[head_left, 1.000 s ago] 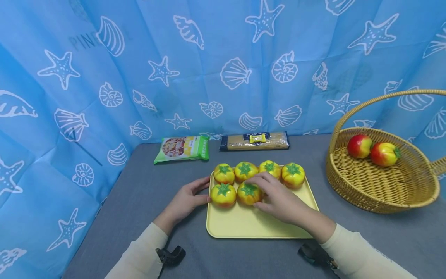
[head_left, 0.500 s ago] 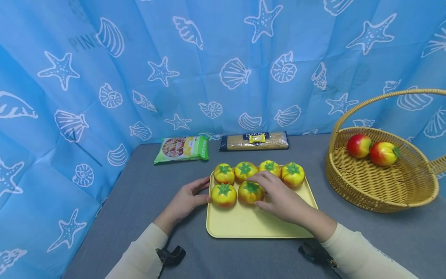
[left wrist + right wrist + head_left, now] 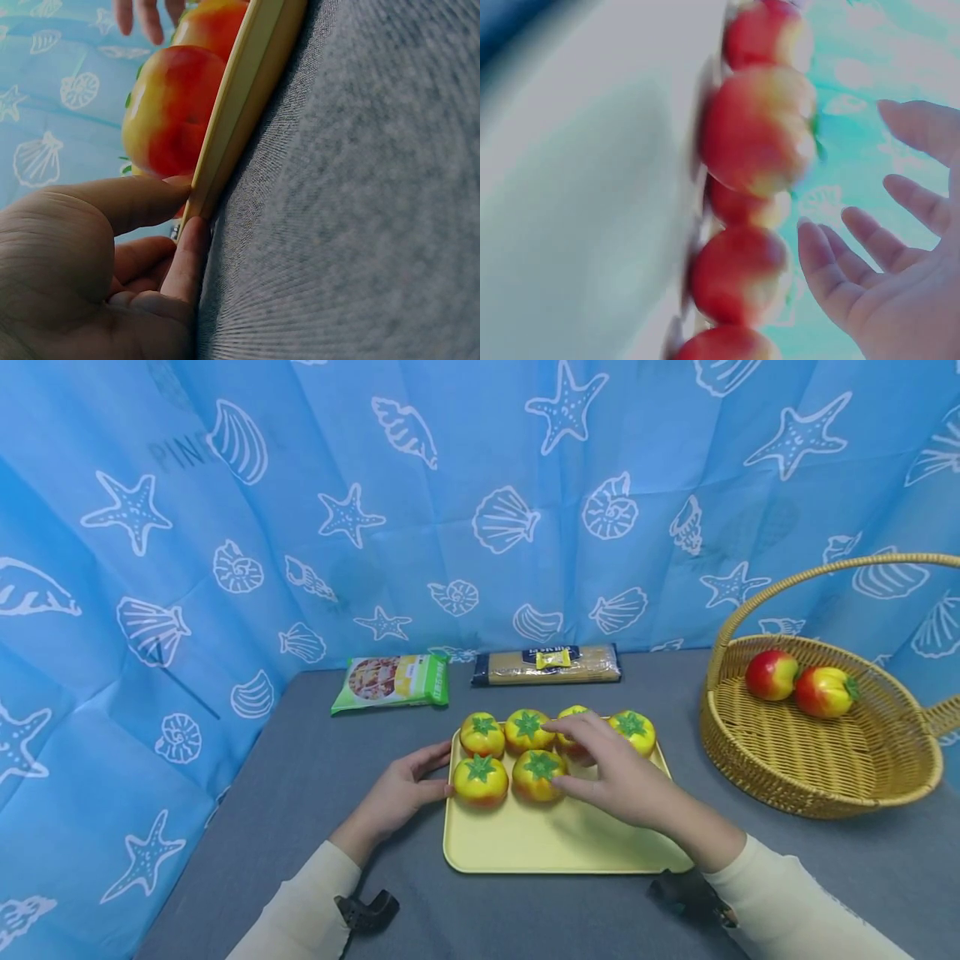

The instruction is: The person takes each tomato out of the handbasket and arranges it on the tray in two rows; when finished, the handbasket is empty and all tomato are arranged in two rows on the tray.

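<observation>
A pale yellow tray [image 3: 517,843] holds several round yellow-and-red fruits with green star-shaped leaves, four-leaf-clover small tops facing up. My left hand [image 3: 397,792] pinches the tray's left rim; in the left wrist view its thumb [image 3: 154,202] lies on the rim and the fingers press the outer wall. My right hand [image 3: 622,777] is over the tray with fingers spread, beside the right fruit [image 3: 537,777] of the front row. It partly hides the back row. In the right wrist view, the right hand [image 3: 900,262] stands apart from the fruits [image 3: 757,131] with nothing in its fingers.
A wicker basket [image 3: 750,777] with a tall handle stands at the right, holding two red-and-yellow fruits [image 3: 798,681]. Behind the tray lie a green food packet [image 3: 393,681] and a spaghetti pack [image 3: 510,668] with a small yellow packet [image 3: 552,658] on it. A blue curtain [image 3: 450,510] hangs behind.
My right hand has let go of the right front-row fruit and drawn slightly up and right. That fruit shifted slightly right and settled. My left hand stays at the tray.
</observation>
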`<act>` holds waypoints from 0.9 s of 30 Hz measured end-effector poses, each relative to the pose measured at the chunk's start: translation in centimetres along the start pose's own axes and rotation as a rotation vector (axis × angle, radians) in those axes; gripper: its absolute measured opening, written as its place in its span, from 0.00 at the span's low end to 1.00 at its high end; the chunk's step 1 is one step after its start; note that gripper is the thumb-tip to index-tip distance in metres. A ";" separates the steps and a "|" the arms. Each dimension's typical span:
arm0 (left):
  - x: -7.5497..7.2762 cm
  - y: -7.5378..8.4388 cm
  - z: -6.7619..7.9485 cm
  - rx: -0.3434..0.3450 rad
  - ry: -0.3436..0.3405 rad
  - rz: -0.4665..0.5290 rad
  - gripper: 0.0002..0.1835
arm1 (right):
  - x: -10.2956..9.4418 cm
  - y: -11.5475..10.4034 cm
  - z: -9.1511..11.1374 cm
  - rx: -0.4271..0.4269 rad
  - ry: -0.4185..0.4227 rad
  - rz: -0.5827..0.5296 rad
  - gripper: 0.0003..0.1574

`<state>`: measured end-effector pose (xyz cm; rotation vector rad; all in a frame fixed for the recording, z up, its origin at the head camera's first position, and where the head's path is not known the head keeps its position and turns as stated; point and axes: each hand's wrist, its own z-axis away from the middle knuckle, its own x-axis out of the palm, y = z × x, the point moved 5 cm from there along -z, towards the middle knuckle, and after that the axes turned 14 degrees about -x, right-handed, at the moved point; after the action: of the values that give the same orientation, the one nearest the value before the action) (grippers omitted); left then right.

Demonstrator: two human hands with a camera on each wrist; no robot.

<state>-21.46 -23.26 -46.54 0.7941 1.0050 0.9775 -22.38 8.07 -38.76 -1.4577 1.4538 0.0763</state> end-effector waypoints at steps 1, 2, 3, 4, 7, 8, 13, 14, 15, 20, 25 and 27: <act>0.0 0.0 0.0 0.003 -0.001 0.001 0.40 | -0.5 0.0 0.0 0.003 0.015 -0.028 0.39; 0.0 0.0 0.0 0.005 -0.002 0.001 0.40 | -1.0 0.0 0.0 0.005 0.031 -0.054 0.38; 0.0 0.0 0.1 0.009 -0.002 0.001 0.40 | -1.5 0.0 0.0 0.006 0.045 -0.068 0.36; 0.0 0.0 0.0 0.007 -0.002 0.001 0.40 | -2.0 0.0 0.0 0.005 0.058 -0.082 0.35; 0.0 0.0 0.0 0.012 -0.002 -0.001 0.40 | -3.6 -0.1 0.1 0.012 0.092 -0.122 0.32; -0.1 0.0 0.0 0.013 -0.002 -0.002 0.40 | -4.0 -0.1 0.2 0.016 0.102 -0.133 0.32; -0.1 0.0 0.0 0.008 -0.001 -0.013 0.40 | -6.1 -0.2 0.6 0.013 0.143 -0.200 0.31; -0.1 0.0 0.0 0.010 0.000 -0.015 0.40 | -6.5 -0.2 0.7 0.005 0.152 -0.213 0.31; -0.1 0.0 0.1 0.013 0.001 -0.017 0.40 | -6.8 -0.3 0.7 -0.001 0.161 -0.224 0.30; -0.1 -0.1 0.0 0.011 0.002 -0.019 0.40 | -8.4 -0.6 1.1 -0.035 0.206 -0.275 0.28; 0.0 -0.1 0.0 0.009 -0.011 -0.005 0.40 | -10.0 -0.7 1.5 -0.078 0.241 -0.305 0.29; 0.0 -0.1 0.0 0.007 -0.016 0.000 0.40 | -10.8 -0.7 1.8 -0.091 0.251 -0.304 0.29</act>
<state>-21.42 -23.32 -46.59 0.8071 0.9952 0.9667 -23.64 16.67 -32.02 -1.7982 1.4220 -0.2397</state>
